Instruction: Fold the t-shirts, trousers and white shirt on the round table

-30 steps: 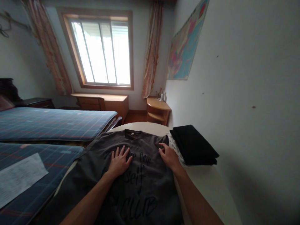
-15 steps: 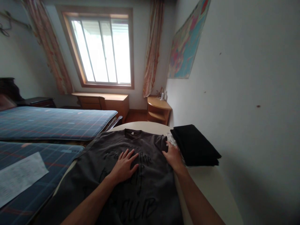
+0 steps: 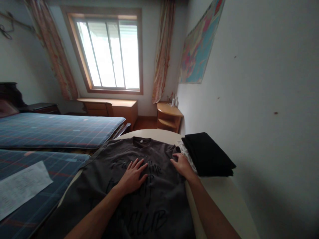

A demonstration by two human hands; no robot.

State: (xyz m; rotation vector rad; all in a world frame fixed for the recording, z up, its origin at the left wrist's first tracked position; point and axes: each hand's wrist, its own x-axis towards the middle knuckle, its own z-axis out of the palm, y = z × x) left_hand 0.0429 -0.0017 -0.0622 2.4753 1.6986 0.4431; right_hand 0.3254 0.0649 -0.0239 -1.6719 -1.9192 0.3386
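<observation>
A dark grey T-shirt (image 3: 164, 189) with black lettering lies spread, front up, its collar at the far side. My left hand (image 3: 133, 176) rests flat on its chest, fingers spread over the print. At the shirt's right edge, my right hand (image 3: 183, 164) has its bent fingers on the sleeve (image 3: 175, 150), which is turned inward with its end curled up. The tips of some right fingers are hidden. Both forearms cover part of the shirt.
Beneath the shirt is a pale round-edged table (image 3: 224, 199). Folded black cloth (image 3: 208, 154) lies to the right, with whitish crumpled material (image 3: 185, 151) beside it. Plaid mattresses (image 3: 62, 131) stand left, one bearing a paper sheet (image 3: 25, 186). The wall (image 3: 269, 83) bounds the right.
My right hand has shifted slightly left, bringing the sleeve edge inward over the shirt. My left hand stays in place on the chest.
</observation>
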